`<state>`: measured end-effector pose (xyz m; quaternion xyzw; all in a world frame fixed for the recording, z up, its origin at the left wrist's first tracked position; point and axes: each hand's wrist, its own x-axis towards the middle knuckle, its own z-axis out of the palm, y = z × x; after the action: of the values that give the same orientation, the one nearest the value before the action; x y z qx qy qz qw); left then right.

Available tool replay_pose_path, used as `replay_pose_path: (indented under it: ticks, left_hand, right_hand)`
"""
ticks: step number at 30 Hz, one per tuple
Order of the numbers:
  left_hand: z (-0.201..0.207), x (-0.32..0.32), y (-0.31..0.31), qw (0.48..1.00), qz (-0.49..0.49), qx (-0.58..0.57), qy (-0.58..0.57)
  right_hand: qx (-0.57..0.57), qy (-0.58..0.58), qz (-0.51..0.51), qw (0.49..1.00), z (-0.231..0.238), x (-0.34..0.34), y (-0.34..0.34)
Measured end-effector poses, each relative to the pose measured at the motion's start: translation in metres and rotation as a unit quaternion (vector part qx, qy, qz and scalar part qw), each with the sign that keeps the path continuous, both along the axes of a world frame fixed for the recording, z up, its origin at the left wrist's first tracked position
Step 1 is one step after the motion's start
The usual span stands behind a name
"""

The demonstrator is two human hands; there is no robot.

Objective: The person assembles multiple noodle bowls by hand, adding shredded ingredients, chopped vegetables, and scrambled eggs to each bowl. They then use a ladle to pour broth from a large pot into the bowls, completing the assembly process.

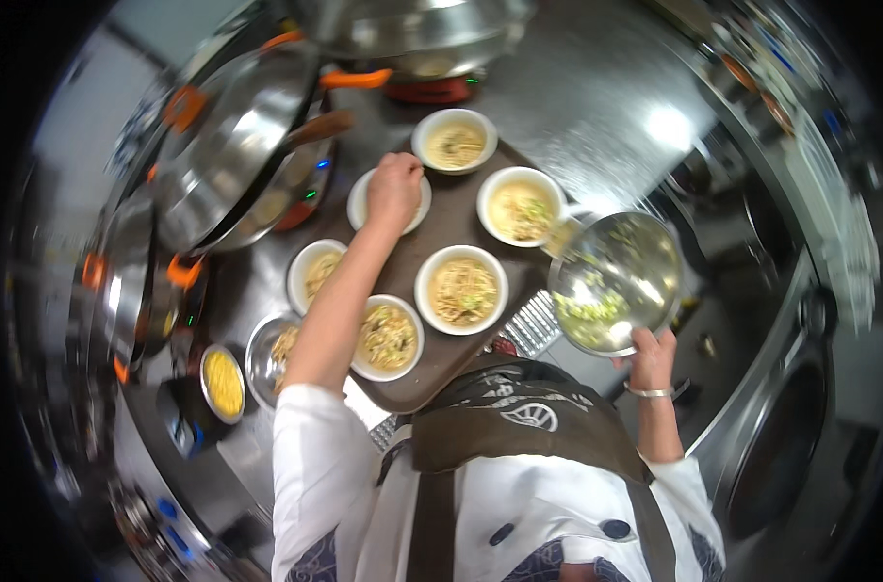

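On the near side of the rectangular brown tray (458,221), a dark apron (480,436) is worn, marked with pale lettering and a round, wheel-like emblem. Right of the tray, a shiny round metal bowl (640,262) of chopped greens (594,307) is gripped at its rim by the right hand (652,357), fingers closed. Left of the tray, another metal bowl (261,361) is partly blocked by the left forearm (337,306). On the tray, round white bowls (421,296) of pale food are set; over one, the left hand (395,189) is held, fingertips hidden, so its closure and contents cannot be told. Beyond the tray's left, steel pans with orange handles (233,145) are ranged.
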<state>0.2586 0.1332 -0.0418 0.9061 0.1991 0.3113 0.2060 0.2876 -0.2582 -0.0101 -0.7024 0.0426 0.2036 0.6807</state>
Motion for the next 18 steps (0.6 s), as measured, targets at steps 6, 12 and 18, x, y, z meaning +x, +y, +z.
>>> replay_pose_path:
  ticks: [6,12,18]
  left_hand:
    - [0.086,0.007,-0.149,0.945,-0.322,-0.036,0.050]
    - [0.071,0.025,-0.197,0.914,-0.283,0.269,0.108]
    - [0.010,0.035,-0.227,0.844,-0.475,0.182,0.169]
  right_hand:
    - [-0.043,-0.040,0.006,0.998,0.004,0.003,0.013]
    - [-0.052,-0.017,-0.053,0.997,-0.005,0.001,0.006]
    - [-0.054,-0.052,-0.017,0.997,-0.015,-0.002,0.012]
